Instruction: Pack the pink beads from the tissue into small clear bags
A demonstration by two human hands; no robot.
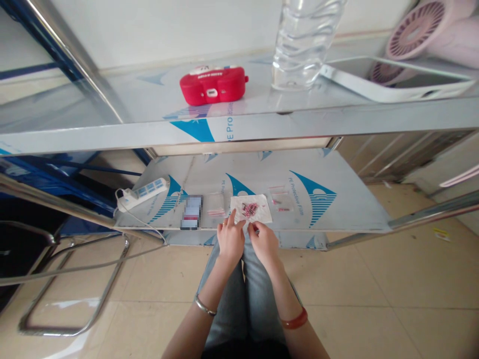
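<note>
At the front edge of the lower shelf, my left hand (230, 238) lies over the near left corner of a white tissue sheet (266, 215). Its fingers are apart, the index finger stretched towards a small pile of red and white pieces (249, 210) on the sheet. Close beside it, my right hand (264, 242) has thumb and fingertips pinched together; whatever is between them is too small to make out. Left of the sheet is a clear plastic bag (215, 203). To its right, another clear bag (283, 200) has small red pieces in it.
A phone (191, 212) and a white power strip (144, 193) with a trailing cable lie to the left. On the upper shelf (134, 130) stand a red case (213, 87), a water bottle (301, 47), a white-edged device (396, 82) and a pink fan (417, 30).
</note>
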